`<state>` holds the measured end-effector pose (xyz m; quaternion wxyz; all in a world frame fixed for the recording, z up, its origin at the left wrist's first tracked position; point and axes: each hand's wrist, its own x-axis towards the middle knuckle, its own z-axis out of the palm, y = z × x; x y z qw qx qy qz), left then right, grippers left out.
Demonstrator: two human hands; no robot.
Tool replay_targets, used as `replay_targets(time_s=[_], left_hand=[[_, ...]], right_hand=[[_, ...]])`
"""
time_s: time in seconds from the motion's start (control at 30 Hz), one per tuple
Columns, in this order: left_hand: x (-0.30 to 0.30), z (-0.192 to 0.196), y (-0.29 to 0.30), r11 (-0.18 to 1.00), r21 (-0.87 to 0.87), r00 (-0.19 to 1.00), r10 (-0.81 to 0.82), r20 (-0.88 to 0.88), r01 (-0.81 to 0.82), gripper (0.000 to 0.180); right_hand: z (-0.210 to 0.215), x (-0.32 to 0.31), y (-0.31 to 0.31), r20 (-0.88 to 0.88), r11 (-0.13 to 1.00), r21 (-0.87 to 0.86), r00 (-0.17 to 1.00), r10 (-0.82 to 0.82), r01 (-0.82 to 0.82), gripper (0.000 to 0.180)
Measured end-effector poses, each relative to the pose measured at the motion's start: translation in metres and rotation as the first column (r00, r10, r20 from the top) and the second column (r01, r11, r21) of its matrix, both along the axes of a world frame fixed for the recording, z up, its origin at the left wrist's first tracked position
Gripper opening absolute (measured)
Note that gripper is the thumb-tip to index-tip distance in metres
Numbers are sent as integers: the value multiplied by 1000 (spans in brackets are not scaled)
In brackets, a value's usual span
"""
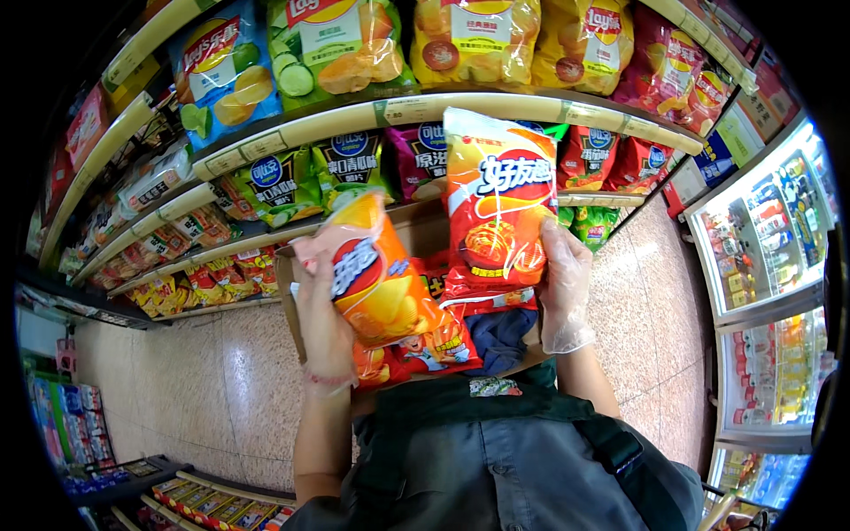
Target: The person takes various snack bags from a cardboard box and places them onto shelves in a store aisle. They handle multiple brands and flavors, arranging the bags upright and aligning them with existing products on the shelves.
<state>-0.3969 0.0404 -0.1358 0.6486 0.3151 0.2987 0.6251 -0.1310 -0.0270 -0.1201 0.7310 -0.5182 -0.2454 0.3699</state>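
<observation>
My left hand (320, 327), in a thin clear glove, is closed round the side of an orange snack bag (390, 283), which leans to the left. On the right, my right hand (567, 279), gloved too, grips the edge of a taller red snack bag (500, 199) with a white top, held nearly upright in front of the shelves. Beneath both bags sits an open cardboard box (531, 347), partly hidden by them. In it lie several red snack bags (443, 345) and a bunched dark blue cloth (501, 338).
Store shelves (425, 108) curve across the front, stocked with chip bags such as a large green one (341, 49) and a yellow one (476, 40). A lit glass-door cooler (761, 230) stands on the right. Low racks (221, 500) with packages are at the lower left.
</observation>
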Motion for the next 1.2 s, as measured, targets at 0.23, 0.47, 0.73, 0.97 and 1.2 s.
replay_targets(time_s=[0.23, 0.47, 0.73, 0.97, 1.2], left_hand=[[14, -3, -12, 995, 80, 962, 83, -260, -65, 57], [19, 17, -23, 829, 554, 699, 354, -622, 73, 75], [55, 72, -17, 889, 385, 920, -92, -382, 249, 77], [49, 93, -16, 933, 306, 964, -116, -240, 188, 63], [48, 59, -7, 898, 337, 932, -174, -317, 282, 74]], right_hand=[[-7, 6, -2, -32, 998, 61, 999, 36, -34, 30], [4, -13, 1, 79, 996, 77, 996, 33, -39, 26], [53, -53, 20, 432, 974, 107, 892, 134, -198, 17], [81, -52, 19, 195, 807, 87, 804, 562, -585, 57], [63, -50, 19, -15, 861, -28, 862, 507, -507, 48]])
